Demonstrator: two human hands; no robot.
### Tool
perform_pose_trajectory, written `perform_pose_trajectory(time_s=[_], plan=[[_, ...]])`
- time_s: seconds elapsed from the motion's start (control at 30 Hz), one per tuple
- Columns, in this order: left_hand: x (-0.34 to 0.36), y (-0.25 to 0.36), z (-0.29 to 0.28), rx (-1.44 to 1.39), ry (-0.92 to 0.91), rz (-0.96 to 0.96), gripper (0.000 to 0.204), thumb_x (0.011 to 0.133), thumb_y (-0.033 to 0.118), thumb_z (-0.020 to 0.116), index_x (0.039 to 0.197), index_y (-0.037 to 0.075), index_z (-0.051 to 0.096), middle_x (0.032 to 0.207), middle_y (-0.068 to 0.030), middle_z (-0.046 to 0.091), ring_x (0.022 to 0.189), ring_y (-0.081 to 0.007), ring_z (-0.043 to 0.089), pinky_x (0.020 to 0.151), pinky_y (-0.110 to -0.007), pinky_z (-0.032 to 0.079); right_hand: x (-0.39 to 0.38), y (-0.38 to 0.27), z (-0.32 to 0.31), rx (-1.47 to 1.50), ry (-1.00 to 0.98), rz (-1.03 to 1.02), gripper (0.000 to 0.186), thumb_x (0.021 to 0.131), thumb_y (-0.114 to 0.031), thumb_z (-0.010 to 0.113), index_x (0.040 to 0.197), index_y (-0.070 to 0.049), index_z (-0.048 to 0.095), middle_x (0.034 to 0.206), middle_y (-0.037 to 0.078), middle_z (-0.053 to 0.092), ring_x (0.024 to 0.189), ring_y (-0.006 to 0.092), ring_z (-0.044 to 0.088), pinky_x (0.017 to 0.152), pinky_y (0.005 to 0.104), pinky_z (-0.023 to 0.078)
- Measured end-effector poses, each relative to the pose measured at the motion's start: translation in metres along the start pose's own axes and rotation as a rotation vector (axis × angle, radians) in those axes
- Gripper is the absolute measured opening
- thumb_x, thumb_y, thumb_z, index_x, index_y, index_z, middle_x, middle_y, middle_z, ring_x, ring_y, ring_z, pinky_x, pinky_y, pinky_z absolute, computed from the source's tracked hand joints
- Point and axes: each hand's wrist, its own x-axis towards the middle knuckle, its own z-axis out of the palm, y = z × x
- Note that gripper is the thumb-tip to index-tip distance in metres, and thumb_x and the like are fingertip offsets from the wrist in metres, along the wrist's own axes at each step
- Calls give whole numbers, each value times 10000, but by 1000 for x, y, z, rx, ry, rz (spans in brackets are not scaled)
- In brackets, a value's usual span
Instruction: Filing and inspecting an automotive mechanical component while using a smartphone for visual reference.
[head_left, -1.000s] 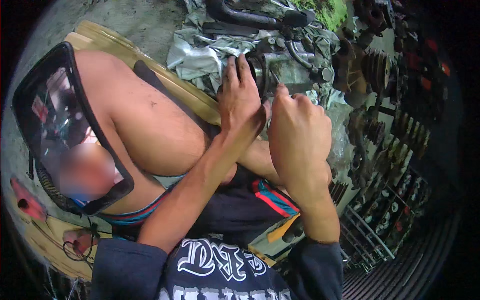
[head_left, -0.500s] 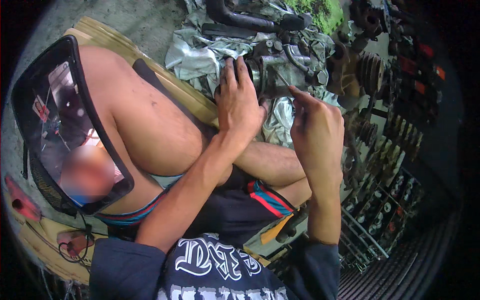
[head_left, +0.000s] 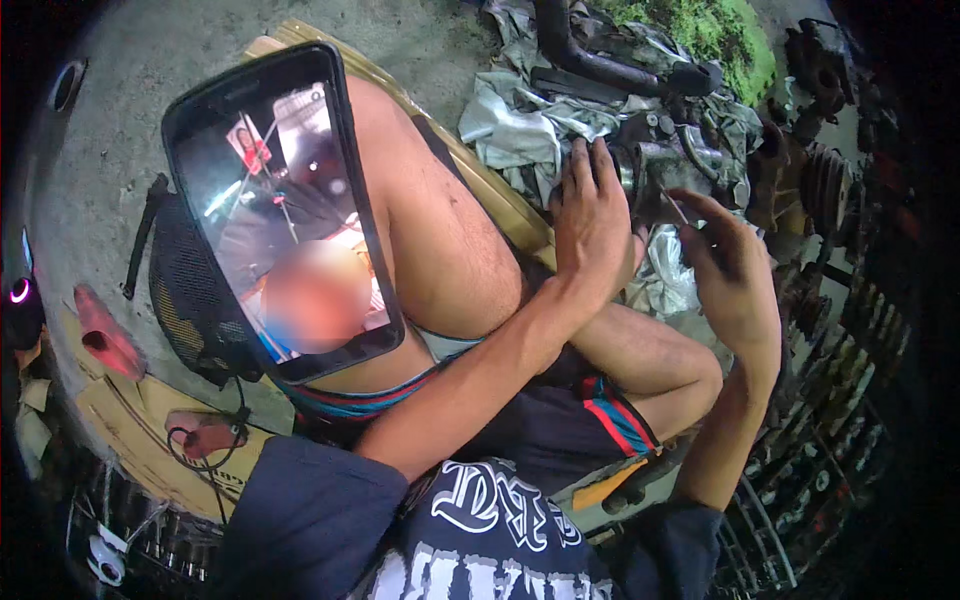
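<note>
From the head, one wide fisheye view looks steeply down, at close range, over the left hand [head_left: 592, 222] and right hand [head_left: 740, 285].

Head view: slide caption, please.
Left hand against a grey, rounded metal part, right hand holding a slim, straight grey rod close to it.

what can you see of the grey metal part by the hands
The metal part looks like a dull grey, grimy casting, with a rounded collar at its left end and a curved dark pipe toward its upper right. It lies among crumpled pale cloth. The left grip rests against the collar end; the thin tool in the right grip points at its near side, though contact is unclear.
</note>
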Motion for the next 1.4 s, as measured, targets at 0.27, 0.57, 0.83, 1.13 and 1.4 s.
perform_pose_trajectory(time_s=[0.27,0.57,0.83,1.13,1.4], plan=[[-1,7,-1,46,-1,-16,1049,715,214,861,1525,-61,254,1547,-318,319,1400,-472,397,1148,-480,384,-21,56,6,1193,-221,-75,605,914,-300,667,1346,104,540,1238,172,630,1026,216,625,922,360,517],[1,7,0,47,4,7,1050,718,217,865,1524,-66,254,1541,-329,325,1385,-475,417,1145,-474,389,13,73,39,887,427,-47,267,1061,-153,534,1154,42,691,927,52,703,836,112,641,764,252,505],[2,3,0,68,-21,22,1017,736,205,851,1521,-65,263,1542,-334,318,1393,-478,411,1140,-467,401,24,86,65,668,559,-215,138,1002,-60,619,1055,32,708,950,76,722,888,113,650,809,269,514],[4,1,2,55,-7,90,1029,717,169,862,1512,-84,260,1512,-362,340,1387,-494,401,1162,-471,362,14,86,70,810,612,-236,136,972,2,627,1069,30,718,937,84,733,844,135,668,768,261,518],[6,0,0,99,-4,101,1028,726,162,843,1523,-77,239,1518,-354,326,1372,-495,419,1135,-470,398,20,73,69,502,675,-413,112,917,18,659,1010,4,720,965,139,743,804,249,737,733,317,565]])
